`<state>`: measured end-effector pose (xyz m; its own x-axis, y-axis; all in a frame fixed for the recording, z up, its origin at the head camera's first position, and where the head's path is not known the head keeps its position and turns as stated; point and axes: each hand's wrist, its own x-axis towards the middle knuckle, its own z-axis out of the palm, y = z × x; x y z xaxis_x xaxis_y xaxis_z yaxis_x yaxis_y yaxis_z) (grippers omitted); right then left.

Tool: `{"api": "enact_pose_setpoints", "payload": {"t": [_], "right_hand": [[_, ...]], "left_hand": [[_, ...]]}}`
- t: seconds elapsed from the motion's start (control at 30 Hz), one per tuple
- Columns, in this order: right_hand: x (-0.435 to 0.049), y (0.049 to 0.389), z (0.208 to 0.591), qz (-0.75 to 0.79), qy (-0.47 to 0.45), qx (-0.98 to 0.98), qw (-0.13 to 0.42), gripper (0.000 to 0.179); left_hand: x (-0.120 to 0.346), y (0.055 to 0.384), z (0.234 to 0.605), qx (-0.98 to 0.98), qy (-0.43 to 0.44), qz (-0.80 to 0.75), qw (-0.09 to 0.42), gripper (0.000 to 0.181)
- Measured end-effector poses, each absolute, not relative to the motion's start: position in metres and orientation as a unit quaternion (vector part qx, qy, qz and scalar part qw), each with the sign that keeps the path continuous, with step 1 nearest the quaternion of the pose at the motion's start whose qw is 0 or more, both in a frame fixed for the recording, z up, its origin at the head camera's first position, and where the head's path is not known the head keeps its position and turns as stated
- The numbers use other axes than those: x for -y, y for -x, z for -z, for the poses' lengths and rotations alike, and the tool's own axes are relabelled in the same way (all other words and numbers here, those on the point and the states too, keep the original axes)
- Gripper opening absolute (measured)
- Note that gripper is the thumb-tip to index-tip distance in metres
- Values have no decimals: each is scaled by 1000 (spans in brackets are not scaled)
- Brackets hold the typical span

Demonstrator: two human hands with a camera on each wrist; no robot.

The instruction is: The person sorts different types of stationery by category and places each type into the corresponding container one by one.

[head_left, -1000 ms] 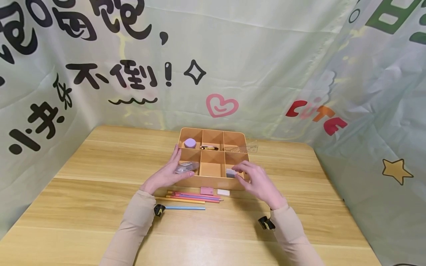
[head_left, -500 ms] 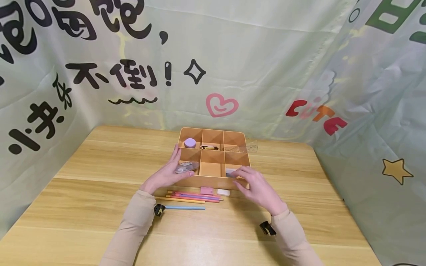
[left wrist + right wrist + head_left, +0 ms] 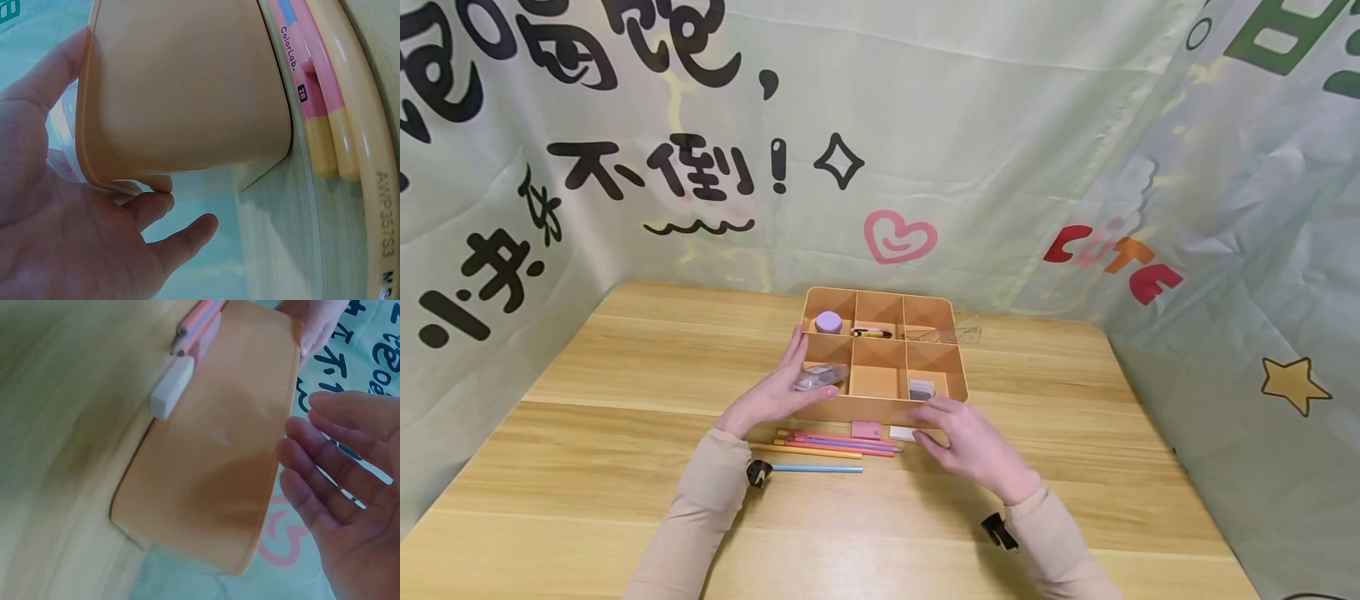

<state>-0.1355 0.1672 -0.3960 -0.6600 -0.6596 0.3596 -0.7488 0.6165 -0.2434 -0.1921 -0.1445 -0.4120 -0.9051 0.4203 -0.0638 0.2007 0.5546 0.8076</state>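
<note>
An orange six-compartment organizer box [image 3: 872, 409] stands on the table. My left hand [image 3: 771, 397] holds its front left corner, thumb at the front rim and fingers along the left side. In front of the box, my right hand [image 3: 977, 450] hovers with its fingers relaxed and nothing held. Beneath its fingertips lies a white eraser [image 3: 900, 433], partly covered in the head view; the right wrist view shows the white eraser [image 3: 170, 387] whole, apart from the fingers. Beside it is a pink eraser [image 3: 866, 430]. A small grey-and-white block [image 3: 921, 389] sits in the front right compartment.
Several pencils [image 3: 835, 446] and a blue stick [image 3: 817, 469] lie before the box. Its compartments contain a purple-lidded item [image 3: 828, 322], a clear package [image 3: 820, 377], a black-and-gold object [image 3: 872, 332] and a clear ruler [image 3: 967, 335]. A printed cloth [image 3: 1000, 150] hangs behind.
My right hand has left the front right compartment and come down toward me, over the white eraser. The small block there is now uncovered. My left hand stays at the box.
</note>
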Motion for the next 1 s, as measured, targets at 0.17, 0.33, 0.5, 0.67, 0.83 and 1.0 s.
{"api": "enact_pose_setpoints", "payload": {"t": [0.17, 0.33, 0.5, 0.67, 0.83, 1.0], "right_hand": [[-163, 136, 402, -173, -403, 896, 76, 35], [-160, 139, 408, -160, -401, 900, 61, 32], [-156, 142, 412, -157, -402, 901, 53, 15], [-154, 142, 415, -151, -393, 906, 38, 17], [-152, 143, 419, -126, -388, 912, 38, 12], [-149, 143, 422, -93, -384, 917, 56, 8]], "left_hand": [[145, 192, 412, -873, -176, -437, 128, 110], [144, 192, 412, -872, -174, -438, 130, 110], [144, 192, 412, -872, -174, -440, 129, 110], [144, 192, 412, -872, -176, -438, 127, 110], [145, 192, 412, -873, -175, -438, 127, 110], [144, 193, 412, -872, -176, -438, 127, 111]]}}
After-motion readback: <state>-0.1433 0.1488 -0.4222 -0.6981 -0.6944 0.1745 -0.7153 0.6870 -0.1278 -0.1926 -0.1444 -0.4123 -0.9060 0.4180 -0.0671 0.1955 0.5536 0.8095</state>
